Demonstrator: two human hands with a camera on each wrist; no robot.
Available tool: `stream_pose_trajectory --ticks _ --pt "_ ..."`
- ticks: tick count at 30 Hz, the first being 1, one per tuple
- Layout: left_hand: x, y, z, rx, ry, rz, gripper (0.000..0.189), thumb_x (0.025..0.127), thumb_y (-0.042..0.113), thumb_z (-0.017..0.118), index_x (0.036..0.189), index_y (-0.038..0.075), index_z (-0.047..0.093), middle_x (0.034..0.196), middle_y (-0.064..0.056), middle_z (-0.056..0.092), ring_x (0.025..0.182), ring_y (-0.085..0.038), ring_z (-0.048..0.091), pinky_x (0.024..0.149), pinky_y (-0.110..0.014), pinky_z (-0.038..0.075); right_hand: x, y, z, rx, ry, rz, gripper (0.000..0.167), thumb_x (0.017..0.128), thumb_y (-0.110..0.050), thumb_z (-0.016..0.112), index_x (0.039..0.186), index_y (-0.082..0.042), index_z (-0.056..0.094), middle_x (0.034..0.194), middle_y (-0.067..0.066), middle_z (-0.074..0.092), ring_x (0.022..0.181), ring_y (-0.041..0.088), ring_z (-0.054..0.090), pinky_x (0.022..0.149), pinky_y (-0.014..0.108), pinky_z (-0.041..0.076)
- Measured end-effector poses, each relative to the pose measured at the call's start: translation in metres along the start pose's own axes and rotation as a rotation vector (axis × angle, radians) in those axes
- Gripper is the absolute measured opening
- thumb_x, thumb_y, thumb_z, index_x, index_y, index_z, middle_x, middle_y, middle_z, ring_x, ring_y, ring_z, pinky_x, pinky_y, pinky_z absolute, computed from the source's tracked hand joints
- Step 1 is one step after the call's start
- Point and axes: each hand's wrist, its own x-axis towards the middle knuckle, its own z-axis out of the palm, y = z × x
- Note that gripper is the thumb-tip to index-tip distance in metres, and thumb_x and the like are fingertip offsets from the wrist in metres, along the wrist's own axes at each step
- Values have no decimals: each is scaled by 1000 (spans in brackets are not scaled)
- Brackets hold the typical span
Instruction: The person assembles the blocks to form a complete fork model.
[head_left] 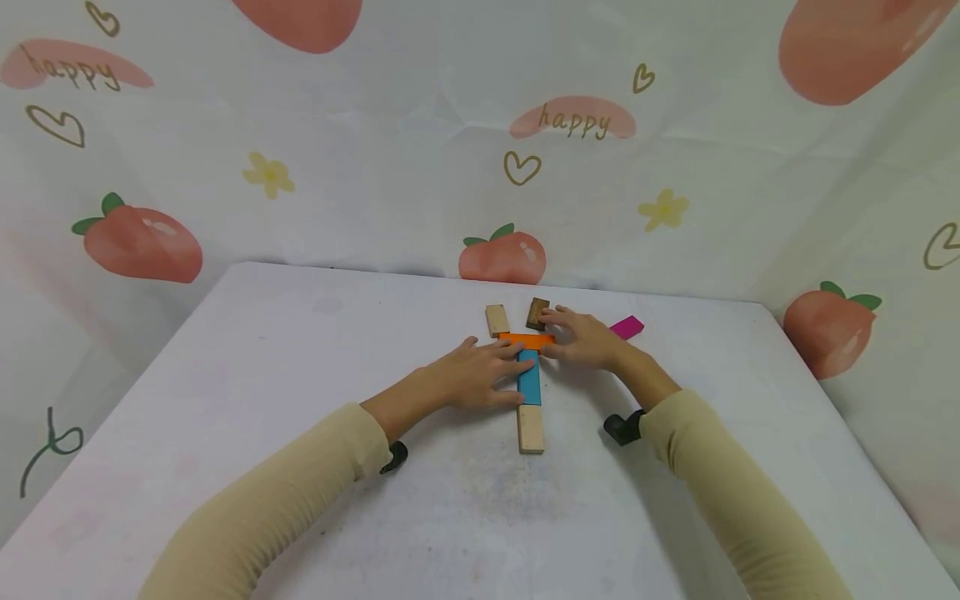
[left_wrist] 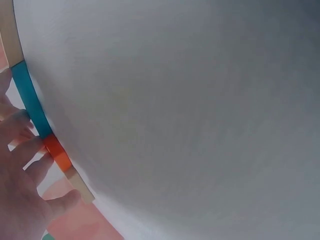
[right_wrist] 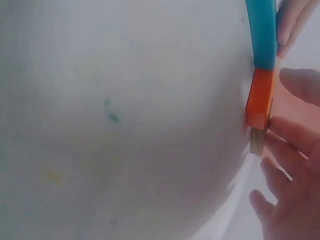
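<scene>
On the white table, an orange block (head_left: 527, 341) lies crosswise at the far end of a blue block (head_left: 529, 383). A plain wooden block (head_left: 531, 432) adjoins the blue one's near end. My left hand (head_left: 480, 373) spreads its fingers over the left side of the blue and orange blocks. At the orange block's right end is my right hand (head_left: 583, 337), its fingers loosely extended toward a dark brown block (head_left: 537, 312). Behind the orange block's left end sits a light wooden block (head_left: 497, 320). In the right wrist view, the right fingertips are close to the orange block (right_wrist: 260, 97).
A magenta block (head_left: 627, 327) lies beyond the right hand, partly hidden by it. Behind the table (head_left: 337, 308) hangs a white cloth (head_left: 405, 125) printed with peaches, hearts and flowers. Dark devices (head_left: 624, 427) are strapped beneath both wrists.
</scene>
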Motion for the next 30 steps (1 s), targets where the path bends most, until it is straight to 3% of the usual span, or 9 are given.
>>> stream_pose_trajectory --ticks 13,20,30 --pt "1 0 -1 -28 6 3 64 99 56 51 155 28 37 162 -5 30 149 -27 27 111 -65 27 -2 -5 4 -18 -14 -39 67 89 -36 65 148 -11 48 159 18 31 142 47 31 108 70 27" --pt "0 0 -1 -11 12 15 64 99 56 50 155 29 35 161 -3 31 148 -26 27 111 -65 27 -4 -5 5 -5 1 -63 66 87 -35 67 146 -11 51 158 14 35 143 44 31 112 68 20" --pt "0 0 -1 31 9 13 67 99 58 48 157 28 32 162 -3 29 149 -26 26 112 -65 24 -6 -6 7 6 7 -111 64 86 -33 67 143 -8 54 156 12 40 142 43 33 108 68 29"
